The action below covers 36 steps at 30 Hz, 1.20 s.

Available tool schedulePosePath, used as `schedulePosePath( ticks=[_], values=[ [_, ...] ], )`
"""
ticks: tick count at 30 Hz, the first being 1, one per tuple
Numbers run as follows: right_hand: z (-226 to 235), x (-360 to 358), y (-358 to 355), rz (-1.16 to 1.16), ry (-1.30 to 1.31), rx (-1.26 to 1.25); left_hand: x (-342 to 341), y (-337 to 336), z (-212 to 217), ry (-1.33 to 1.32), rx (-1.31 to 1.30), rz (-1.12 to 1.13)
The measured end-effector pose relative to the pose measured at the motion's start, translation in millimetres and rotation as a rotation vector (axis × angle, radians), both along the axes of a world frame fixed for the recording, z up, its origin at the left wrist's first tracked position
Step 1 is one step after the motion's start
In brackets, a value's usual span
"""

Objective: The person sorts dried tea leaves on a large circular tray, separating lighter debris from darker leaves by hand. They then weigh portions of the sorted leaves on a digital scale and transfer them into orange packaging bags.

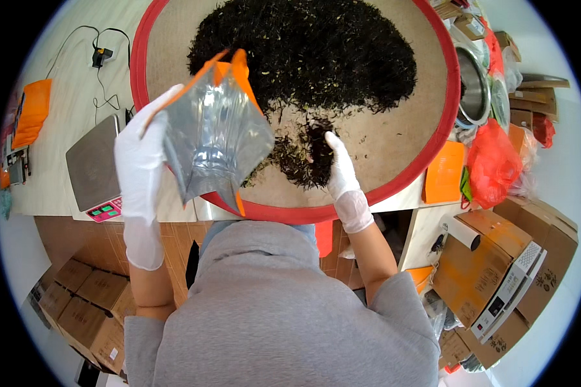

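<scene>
My left hand (142, 138), in a white glove, grips an orange pouch by its side. The pouch (216, 138) is held up with its silver foil inside showing, and its orange edge curls at the top. Below the main heap of dark dried leaves (303, 51), my gloved right hand (343, 169) cups a clump of the loose leaves (313, 155). Its thumb shows along the clump, while leaves cover most of the fingers. Both lie over a round beige tray (394, 151) with a red rim.
A flat scale (93, 161) with a pink panel stands on the left of the table. Orange pouches (444, 171) lie at the right, beside a red plastic bag (492, 161) and a steel bowl (471, 87). Cardboard boxes (478, 258) are stacked at lower right, others (87, 300) at lower left.
</scene>
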State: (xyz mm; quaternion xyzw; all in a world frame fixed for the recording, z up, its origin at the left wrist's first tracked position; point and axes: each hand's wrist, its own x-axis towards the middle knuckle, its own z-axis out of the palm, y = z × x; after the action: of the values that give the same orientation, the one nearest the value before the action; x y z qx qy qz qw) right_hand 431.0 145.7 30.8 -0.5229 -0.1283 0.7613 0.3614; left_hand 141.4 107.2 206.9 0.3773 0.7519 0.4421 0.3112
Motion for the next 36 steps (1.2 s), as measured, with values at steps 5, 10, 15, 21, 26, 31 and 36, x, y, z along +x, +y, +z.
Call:
schedulePosePath(
  ticks=[5, 10, 15, 21, 26, 31, 36],
  values=[
    [102.3, -9.4, 12.4, -0.09, 0.214, 0.339, 14.6, 9.1, -10.8, 0.041, -0.086, -0.099],
    [173.0, -49.5, 23.1, -0.166, 0.229, 0.594, 36.5, 13.0, -17.9, 0.29, -0.154, -0.224],
    [156.8, -85.8, 19.2, 0.045, 0.15, 0.777, 49.5, 12.3, -21.8, 0.278, -0.234, -0.237],
    [136.5, -83.0, 5.4, 0.506, -0.318, 1.067, 37.3, 3.9, -35.5, 0.37, -0.196, -0.204],
    [139.6, -74.2, 2.0, 0.906, -0.772, 1.243, 40.8, -0.2, -32.4, 0.326, -0.217, -0.189],
    [152.0, -68.1, 4.3, 0.817, -0.716, 1.127, 39.2, -3.1, -33.9, 0.357, -0.201, -0.229],
    [152.7, -52.0, 9.6, 0.798, -0.503, 1.157, 29.6, -4.9, -38.1, 0.334, -0.163, -0.265]
  ],
)
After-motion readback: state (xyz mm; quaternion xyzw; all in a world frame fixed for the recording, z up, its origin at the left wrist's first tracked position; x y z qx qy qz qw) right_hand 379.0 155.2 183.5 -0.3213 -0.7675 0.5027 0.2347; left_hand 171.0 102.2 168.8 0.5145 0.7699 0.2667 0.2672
